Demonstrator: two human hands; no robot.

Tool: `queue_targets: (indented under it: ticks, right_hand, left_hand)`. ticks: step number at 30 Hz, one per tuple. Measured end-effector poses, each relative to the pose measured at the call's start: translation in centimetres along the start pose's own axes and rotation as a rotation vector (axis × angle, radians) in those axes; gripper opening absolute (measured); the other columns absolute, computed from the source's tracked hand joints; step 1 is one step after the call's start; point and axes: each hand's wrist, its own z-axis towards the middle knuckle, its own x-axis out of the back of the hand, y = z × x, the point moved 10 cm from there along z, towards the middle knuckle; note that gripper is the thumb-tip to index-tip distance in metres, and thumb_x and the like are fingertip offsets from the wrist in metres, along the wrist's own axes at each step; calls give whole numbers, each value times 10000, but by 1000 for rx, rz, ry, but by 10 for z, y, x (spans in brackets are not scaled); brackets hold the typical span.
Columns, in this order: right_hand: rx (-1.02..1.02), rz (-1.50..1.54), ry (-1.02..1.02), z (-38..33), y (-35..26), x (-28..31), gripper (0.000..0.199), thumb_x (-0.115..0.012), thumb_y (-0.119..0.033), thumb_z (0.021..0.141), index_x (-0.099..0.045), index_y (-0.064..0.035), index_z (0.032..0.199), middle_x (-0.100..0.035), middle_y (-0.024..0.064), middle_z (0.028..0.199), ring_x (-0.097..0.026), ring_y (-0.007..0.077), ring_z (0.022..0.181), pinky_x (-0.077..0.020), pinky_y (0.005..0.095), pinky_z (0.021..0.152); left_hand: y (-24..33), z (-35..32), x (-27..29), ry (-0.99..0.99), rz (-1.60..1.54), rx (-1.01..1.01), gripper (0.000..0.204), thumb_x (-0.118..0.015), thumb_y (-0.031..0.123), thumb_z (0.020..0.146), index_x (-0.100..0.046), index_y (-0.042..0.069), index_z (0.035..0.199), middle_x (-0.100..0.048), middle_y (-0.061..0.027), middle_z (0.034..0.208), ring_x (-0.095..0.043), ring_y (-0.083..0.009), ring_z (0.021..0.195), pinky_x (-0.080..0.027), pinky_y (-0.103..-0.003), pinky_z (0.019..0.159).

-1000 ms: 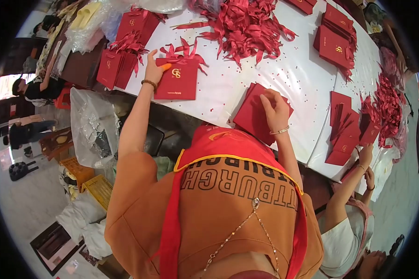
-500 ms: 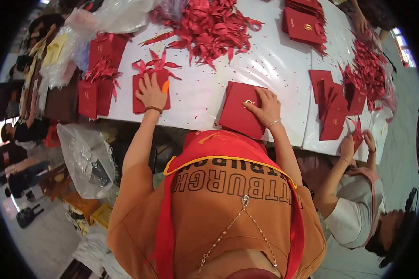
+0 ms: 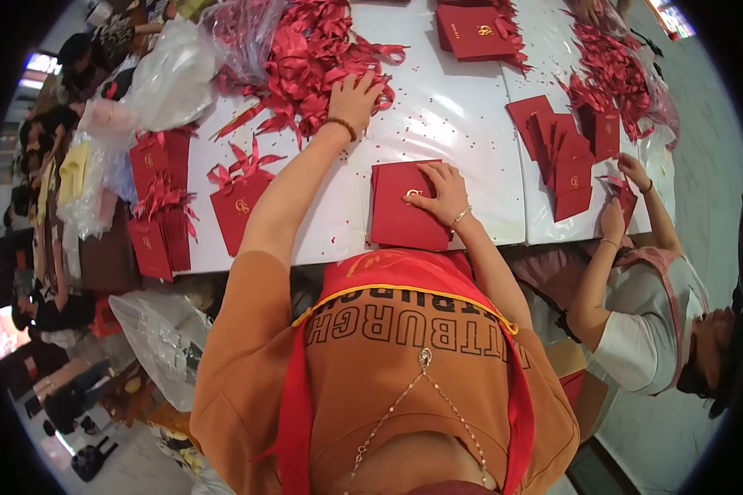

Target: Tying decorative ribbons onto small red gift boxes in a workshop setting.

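Note:
My left hand [image 3: 355, 106] reaches to the near right side of a heap of red ribbons [image 3: 305, 62], its fingers stretched out over the loops and apart. Flat on a stack of red paper gift bags [image 3: 395, 216] near the table's front edge rests my right hand [image 3: 444, 195], fingers spread, thumb beside a gold emblem. Left of my left forearm lies a red gift bag [image 3: 238, 211] with ribbon handles [image 3: 243, 165] fanned out above it.
More ribboned bags [image 3: 163, 239] stand at the table's left edge, near clear plastic wrapping [image 3: 177, 70]. Bags [image 3: 475, 35] are stacked at the back. On the right, a co-worker's hands [image 3: 615, 219] handle a bag beside fanned bags [image 3: 571, 177] and another ribbon heap [image 3: 615, 82].
My left hand has left the ribboned bag on the left and moved forward and right to the ribbon heap. My right hand stays on its stack. The whole view has shifted slightly.

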Motion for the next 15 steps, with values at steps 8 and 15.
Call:
queue_targets:
  ticks: [8,15]
  right_hand:
    - [-27,10,3,-3,4,5,641,-704,-484,623,-546,-115,1123,-505,79,1130,-439,292,1060,-351,390,905]
    - [-10,-11,16,-2,4,4,644,-703,-489,620,-546,-112,1118,-516,79,1114,-441,293,1059,-355,393,901]
  left_hand:
    - [-74,-54,-49,-308,-277,260,269,-522,158,787,-570,145,1051,-568,-51,953,-519,-248,939,-398,-421,777]
    - [-98,-12,57,130,-1094,562,275,-487,38,834,-520,71,1105,-611,-60,850,-544,-112,617,-431,-245,538]
